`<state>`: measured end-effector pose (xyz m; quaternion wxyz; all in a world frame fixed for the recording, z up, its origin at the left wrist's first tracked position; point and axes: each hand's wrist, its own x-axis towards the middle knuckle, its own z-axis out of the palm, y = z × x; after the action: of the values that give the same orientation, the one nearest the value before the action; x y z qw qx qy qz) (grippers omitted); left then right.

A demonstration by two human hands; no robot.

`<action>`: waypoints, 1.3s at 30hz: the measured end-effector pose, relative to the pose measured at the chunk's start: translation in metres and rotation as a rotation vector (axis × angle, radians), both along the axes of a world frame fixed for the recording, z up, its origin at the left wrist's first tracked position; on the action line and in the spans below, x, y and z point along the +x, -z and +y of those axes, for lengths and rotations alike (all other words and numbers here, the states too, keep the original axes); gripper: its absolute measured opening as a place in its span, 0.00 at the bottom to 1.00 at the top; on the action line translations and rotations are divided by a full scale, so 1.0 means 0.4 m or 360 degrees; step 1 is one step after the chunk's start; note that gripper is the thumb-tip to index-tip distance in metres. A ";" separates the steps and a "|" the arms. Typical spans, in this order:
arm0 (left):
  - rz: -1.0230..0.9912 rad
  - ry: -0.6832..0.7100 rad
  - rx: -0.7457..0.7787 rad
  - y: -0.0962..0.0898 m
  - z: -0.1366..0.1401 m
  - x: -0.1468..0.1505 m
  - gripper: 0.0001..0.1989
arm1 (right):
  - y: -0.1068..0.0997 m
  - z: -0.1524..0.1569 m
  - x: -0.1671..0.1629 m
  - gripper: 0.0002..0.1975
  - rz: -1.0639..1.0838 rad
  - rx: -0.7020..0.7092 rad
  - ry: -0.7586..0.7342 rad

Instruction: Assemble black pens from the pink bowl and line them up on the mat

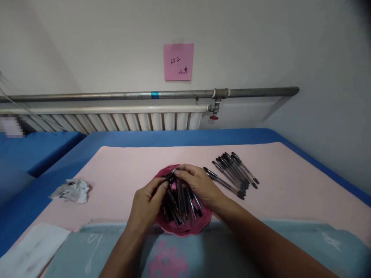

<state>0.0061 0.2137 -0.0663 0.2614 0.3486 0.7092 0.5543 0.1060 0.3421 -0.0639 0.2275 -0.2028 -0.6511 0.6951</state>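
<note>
A pink basket [182, 231] holds many black and clear pen parts [181, 202], in front of me on the pink table cover. Over its far side my two hands meet. My left hand [147, 199] is closed, its thumb and forefinger pinching a small black pen cap [169, 178]. Right against it, my right hand [198, 183] pinches a piece with a light, shiny end, which looks like part of a pen; the fingers hide most of it. To the right of the basket lies a fanned-out row of capped black pens [232, 170].
A crumpled plastic bag [72, 190] lies at the left, with a white sheet [36, 247] nearer me. Blue cloth [179, 137] borders the pink cover [124, 166]. Behind stand a radiator [139, 120], a pipe with a red valve [213, 117] and a wall with a pink note [178, 61].
</note>
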 end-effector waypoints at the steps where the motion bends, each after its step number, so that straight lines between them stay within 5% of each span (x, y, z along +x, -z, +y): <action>1: -0.0006 -0.0038 -0.0018 0.003 -0.001 -0.005 0.16 | 0.002 -0.004 0.000 0.07 -0.0046 0.0261 0.0004; 5: -0.0081 -0.0148 -0.0012 0.013 -0.004 -0.022 0.18 | 0.021 -0.029 0.006 0.07 -0.0416 0.1438 -0.0092; 9: -0.0029 -0.0131 -0.0015 0.009 -0.005 -0.020 0.17 | 0.045 -0.053 0.009 0.07 -0.0659 0.1921 -0.0231; 12: -0.0006 -0.0120 -0.0016 0.005 -0.003 -0.016 0.17 | 0.055 -0.058 0.003 0.10 -0.0646 0.1843 -0.0227; 18: -0.0155 -0.0130 0.0043 0.011 -0.002 -0.018 0.17 | 0.040 -0.017 -0.005 0.13 -0.0334 0.1120 -0.0034; 20: -0.0165 -0.0106 0.0040 0.011 -0.004 -0.019 0.17 | 0.026 0.008 0.001 0.12 -0.0236 0.1038 0.0134; 25: 0.0018 0.0050 -0.0031 0.001 -0.009 -0.013 0.16 | -0.008 0.052 0.027 0.11 -0.0129 0.1371 0.0453; 29: 0.0119 0.0084 -0.0074 -0.010 -0.009 -0.009 0.16 | -0.023 0.057 0.035 0.10 -0.0107 0.1714 0.0391; 39: 0.0218 0.0151 -0.0118 -0.014 -0.006 -0.006 0.13 | -0.025 0.042 0.037 0.12 -0.0025 0.2082 0.0237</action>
<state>0.0037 0.2114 -0.0608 0.2510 0.4090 0.7280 0.4896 0.1206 0.3590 -0.0541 0.3465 -0.0723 -0.9252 0.1366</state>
